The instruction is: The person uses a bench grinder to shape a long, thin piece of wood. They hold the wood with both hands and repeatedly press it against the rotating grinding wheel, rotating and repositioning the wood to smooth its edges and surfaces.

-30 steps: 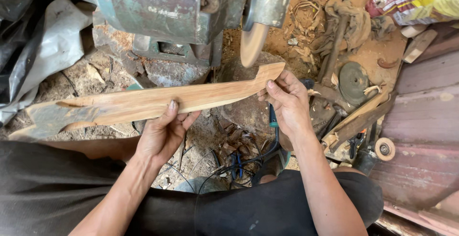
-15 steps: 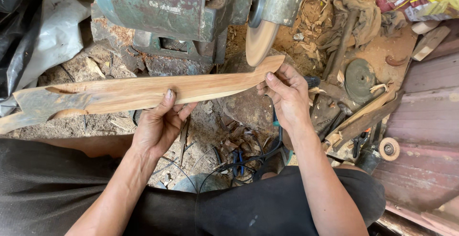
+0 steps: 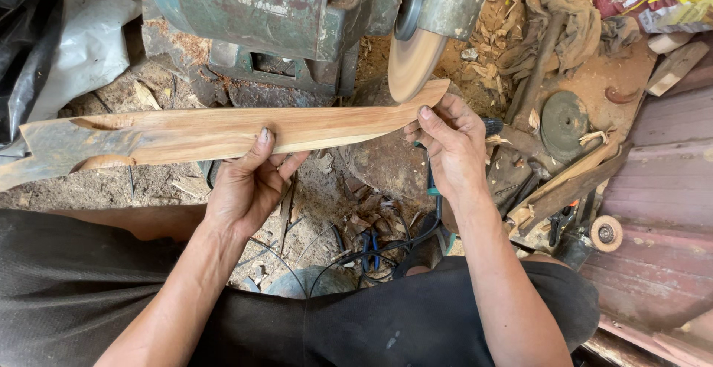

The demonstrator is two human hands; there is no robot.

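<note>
Since the long carved wooden blank (image 3: 223,133) needs steadying, left hand (image 3: 249,189) clamps its middle and right hand (image 3: 453,140) pinches the tip against the sanding disc (image 3: 412,62) at 12 o'clock.

The dirt floor (image 3: 349,174) carries a green grinder (image 3: 252,18) on its base, amid sawdust and wood shavings (image 3: 497,25). To the right lie a grey disc (image 3: 563,118), wood strips (image 3: 572,181) and rags (image 3: 564,10); cables (image 3: 371,248) lie near the knees.
</note>
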